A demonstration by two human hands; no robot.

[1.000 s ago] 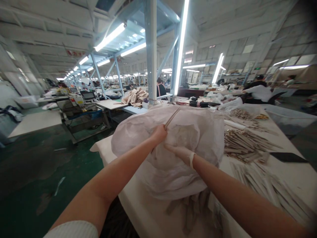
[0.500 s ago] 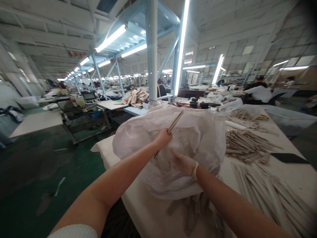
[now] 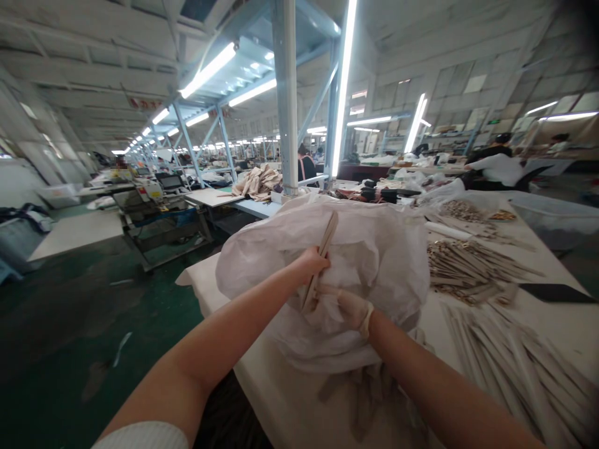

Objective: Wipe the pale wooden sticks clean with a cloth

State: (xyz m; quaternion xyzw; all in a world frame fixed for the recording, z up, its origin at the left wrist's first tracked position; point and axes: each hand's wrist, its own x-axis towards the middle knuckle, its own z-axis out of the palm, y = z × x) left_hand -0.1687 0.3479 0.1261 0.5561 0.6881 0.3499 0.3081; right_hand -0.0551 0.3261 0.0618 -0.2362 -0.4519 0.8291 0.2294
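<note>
My left hand (image 3: 316,265) is closed around a few flat beige strips (image 3: 328,234), which look like fabric straps and stand at a slant. Their lower ends reach down below the fist. My right hand (image 3: 353,308) wears a thin whitish glove. Its fingers are stretched out toward the lower part of the strips, close to or touching them; the exact contact is blurred. Both hands are over the opening of a large white plastic bag (image 3: 393,249) on the table. What lies inside the bag is mostly hidden.
Right of the bag, the pale tabletop (image 3: 421,390) carries a pile of straps with metal ends (image 3: 472,265) and more loose beige strips (image 3: 519,368). A black flat object (image 3: 556,293) lies by the right edge. A blue-grey post (image 3: 284,100) rises behind the bag.
The strips in my left hand have turned so their flat side shows more and they stand steeper. My right hand's fingers have come closer to the strips' lower ends.
</note>
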